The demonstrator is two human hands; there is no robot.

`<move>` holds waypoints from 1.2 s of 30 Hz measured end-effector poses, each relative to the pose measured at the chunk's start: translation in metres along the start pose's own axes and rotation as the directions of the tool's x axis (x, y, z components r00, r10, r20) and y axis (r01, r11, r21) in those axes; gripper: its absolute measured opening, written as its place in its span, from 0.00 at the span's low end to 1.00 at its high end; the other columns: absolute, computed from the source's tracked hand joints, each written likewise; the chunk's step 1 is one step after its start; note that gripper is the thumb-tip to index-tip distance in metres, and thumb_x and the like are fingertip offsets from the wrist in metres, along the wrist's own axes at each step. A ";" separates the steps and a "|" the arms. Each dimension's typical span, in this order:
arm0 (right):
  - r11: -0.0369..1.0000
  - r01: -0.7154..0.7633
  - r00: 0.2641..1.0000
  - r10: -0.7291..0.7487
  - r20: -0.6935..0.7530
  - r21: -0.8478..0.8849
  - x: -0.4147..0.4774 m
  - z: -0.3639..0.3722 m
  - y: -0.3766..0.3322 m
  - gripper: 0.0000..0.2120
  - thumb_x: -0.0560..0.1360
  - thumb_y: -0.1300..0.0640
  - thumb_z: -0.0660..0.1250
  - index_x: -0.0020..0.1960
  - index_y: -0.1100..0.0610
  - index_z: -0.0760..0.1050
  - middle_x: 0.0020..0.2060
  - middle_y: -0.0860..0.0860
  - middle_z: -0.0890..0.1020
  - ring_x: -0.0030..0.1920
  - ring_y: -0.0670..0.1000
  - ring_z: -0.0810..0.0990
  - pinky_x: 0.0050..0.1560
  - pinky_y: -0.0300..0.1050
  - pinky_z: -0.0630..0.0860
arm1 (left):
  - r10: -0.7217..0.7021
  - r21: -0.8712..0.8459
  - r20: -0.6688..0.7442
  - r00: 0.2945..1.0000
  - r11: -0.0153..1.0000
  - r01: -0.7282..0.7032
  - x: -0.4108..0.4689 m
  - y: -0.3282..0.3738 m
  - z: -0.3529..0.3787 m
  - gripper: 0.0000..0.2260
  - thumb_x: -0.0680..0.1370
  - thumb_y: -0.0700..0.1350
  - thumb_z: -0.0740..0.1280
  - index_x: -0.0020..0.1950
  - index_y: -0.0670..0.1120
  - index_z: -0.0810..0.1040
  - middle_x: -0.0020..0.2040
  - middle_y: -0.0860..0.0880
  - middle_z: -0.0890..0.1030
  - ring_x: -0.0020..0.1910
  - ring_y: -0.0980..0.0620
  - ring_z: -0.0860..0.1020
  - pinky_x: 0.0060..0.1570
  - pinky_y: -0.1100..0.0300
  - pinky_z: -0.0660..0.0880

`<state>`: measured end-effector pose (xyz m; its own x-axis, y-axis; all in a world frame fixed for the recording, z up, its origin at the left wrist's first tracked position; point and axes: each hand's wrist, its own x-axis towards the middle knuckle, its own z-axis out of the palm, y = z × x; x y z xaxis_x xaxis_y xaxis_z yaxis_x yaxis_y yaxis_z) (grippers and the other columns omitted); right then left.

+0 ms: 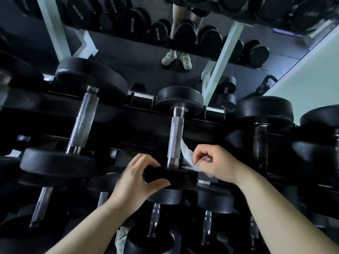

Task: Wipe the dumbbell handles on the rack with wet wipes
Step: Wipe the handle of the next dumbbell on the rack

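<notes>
Left hand (136,177) curled round rubber disc (176,177) — right hand (218,164) pinching crumpled white wipe (187,154) beside knurled handle (175,138)

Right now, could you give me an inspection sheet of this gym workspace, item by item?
Surface: black dumbbell rack, tiers full of dumbbells.
Job's things: white wet wipe hanging beside the knurled steel handle of the middle dumbbell; contact unclear.
Clutter: pale object low between the lower dumbbells, unidentifiable.
Fingers: left hand grips the middle dumbbell's near head; right hand pinches the wet wipe.
Cables: nothing seen.
Surroundings: mirror behind, reflecting the rack, a kettlebell and a person's legs.
</notes>
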<state>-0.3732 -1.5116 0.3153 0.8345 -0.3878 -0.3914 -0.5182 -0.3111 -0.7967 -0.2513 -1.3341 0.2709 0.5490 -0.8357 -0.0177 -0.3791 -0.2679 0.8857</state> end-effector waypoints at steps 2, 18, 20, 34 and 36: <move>0.998 0.034 0.998 -0.031 0.054 -0.059 -0.001 -0.009 -0.013 0.17 0.67 0.70 0.63 0.29 0.50 0.70 0.20 0.40 0.72 0.24 0.37 0.68 0.29 0.26 0.63 | -0.002 0.000 -0.012 1.000 1.000 0.002 0.000 0.000 0.000 0.15 0.59 0.65 0.65 0.40 0.60 0.71 0.49 0.66 0.72 0.48 0.62 0.72 0.42 0.68 0.68; 0.984 0.171 0.856 -0.171 -0.487 -0.046 0.036 0.036 0.002 0.07 0.71 0.62 0.69 0.48 0.57 0.76 0.44 0.42 0.73 0.42 0.35 0.74 0.45 0.22 0.69 | -0.022 -0.017 -0.029 0.999 1.000 0.021 -0.002 -0.001 0.001 0.16 0.58 0.66 0.64 0.40 0.60 0.70 0.49 0.68 0.71 0.47 0.59 0.73 0.41 0.69 0.70; 0.989 0.146 0.867 -0.117 -0.485 0.021 0.040 0.033 0.000 0.06 0.72 0.63 0.68 0.46 0.55 0.74 0.43 0.44 0.73 0.39 0.33 0.74 0.41 0.21 0.69 | -0.019 -0.020 -0.029 0.999 1.000 0.019 -0.002 -0.002 0.001 0.15 0.58 0.66 0.65 0.40 0.61 0.71 0.49 0.67 0.72 0.47 0.58 0.73 0.41 0.67 0.71; 0.923 0.251 0.857 -0.352 -0.376 -0.292 0.053 0.011 -0.010 0.05 0.71 0.66 0.68 0.44 0.63 0.82 0.39 0.47 0.77 0.38 0.35 0.73 0.44 0.22 0.68 | 0.001 -0.019 -0.048 0.999 1.000 -0.002 -0.003 -0.003 0.003 0.15 0.59 0.65 0.64 0.41 0.62 0.68 0.49 0.69 0.71 0.48 0.64 0.72 0.43 0.66 0.69; 0.944 0.187 0.812 -0.305 -0.497 -0.272 0.061 0.011 -0.013 0.05 0.72 0.65 0.68 0.45 0.63 0.81 0.41 0.47 0.76 0.39 0.39 0.73 0.45 0.22 0.68 | -0.003 -0.015 -0.041 0.999 1.000 0.003 -0.003 -0.003 0.003 0.15 0.59 0.66 0.64 0.41 0.63 0.68 0.49 0.69 0.71 0.48 0.64 0.72 0.42 0.67 0.68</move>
<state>-0.3133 -1.5222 0.2963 0.7429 -0.6516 0.1538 -0.3837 -0.6026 -0.6997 -0.2538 -1.3321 0.2671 0.5805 -0.8143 -0.0013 -0.3665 -0.2627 0.8925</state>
